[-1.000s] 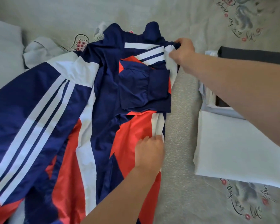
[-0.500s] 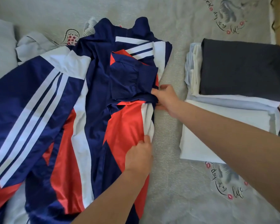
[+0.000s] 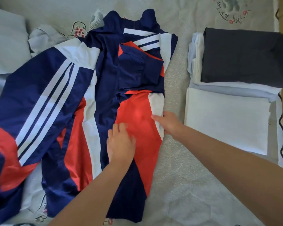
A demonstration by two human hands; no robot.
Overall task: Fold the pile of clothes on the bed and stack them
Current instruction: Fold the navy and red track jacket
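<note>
While one side of the jacket point(image 3: 131, 82) has already been turned inward, both hands rest on its lower half, apparently to flatten the fold before the next one. The jacket, navy with red panels and white stripes, lies on the bed point(image 3: 178, 201) with its collar at the far end and its hem nearest the person, so its long axis runs away from the viewer. Its right sleeve point(image 3: 140, 69) is folded across the chest, cuff pointing towards the jacket's right edge. The other sleeve point(image 3: 39, 103) is not yet folded; it spreads out wide from the jacket's left side, angling down and away.

The left hand point(image 3: 121, 144) lies flat on the jacket's red panel, fingers straight and close together, pressing the cloth down; this looks like smoothing. The right hand point(image 3: 168, 123) is at the jacket's right edge, thumb on top of the white strip there and fingers seemingly under the edge, pinching it, probably to keep the folded side straight.

To the right of the jacket, apart from it, sits a stack of folded clothes point(image 3: 227, 121), pale pieces below and a dark garment point(image 3: 243, 57) on top. Beyond the jacket's left shoulder lies a crumpled pale garment point(image 3: 44, 36), not yet folded.
</note>
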